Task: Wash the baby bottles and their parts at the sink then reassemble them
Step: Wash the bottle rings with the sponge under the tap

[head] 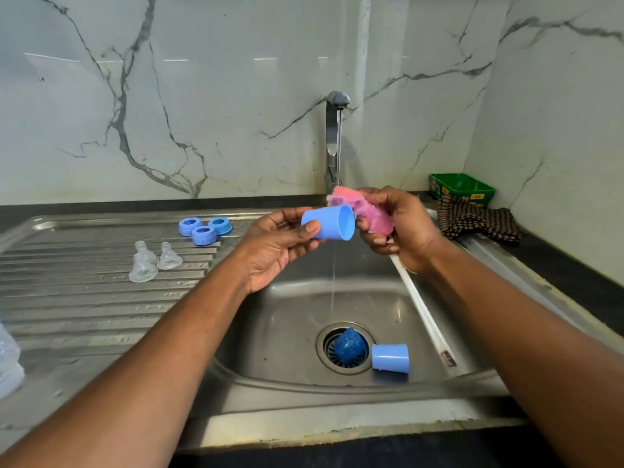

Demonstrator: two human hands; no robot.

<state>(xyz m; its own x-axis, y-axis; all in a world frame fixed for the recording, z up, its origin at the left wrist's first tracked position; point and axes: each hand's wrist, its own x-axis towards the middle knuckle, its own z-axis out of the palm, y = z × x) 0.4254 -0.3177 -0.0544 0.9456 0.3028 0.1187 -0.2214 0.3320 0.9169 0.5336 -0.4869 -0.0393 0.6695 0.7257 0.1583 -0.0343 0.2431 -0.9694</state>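
At centre frame, the left hand (270, 246) grips a blue bottle cap (329, 222) while the right hand (401, 228) clutches a pink sponge brush (366, 211) at its mouth.

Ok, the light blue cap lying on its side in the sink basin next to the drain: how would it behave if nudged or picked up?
The light blue cap lies on its side on the wet basin floor, so a nudge would probably roll it in a curve, since it tapers. It looks like thin, rigid plastic, likely light. It is probably wet and a bit slippery.
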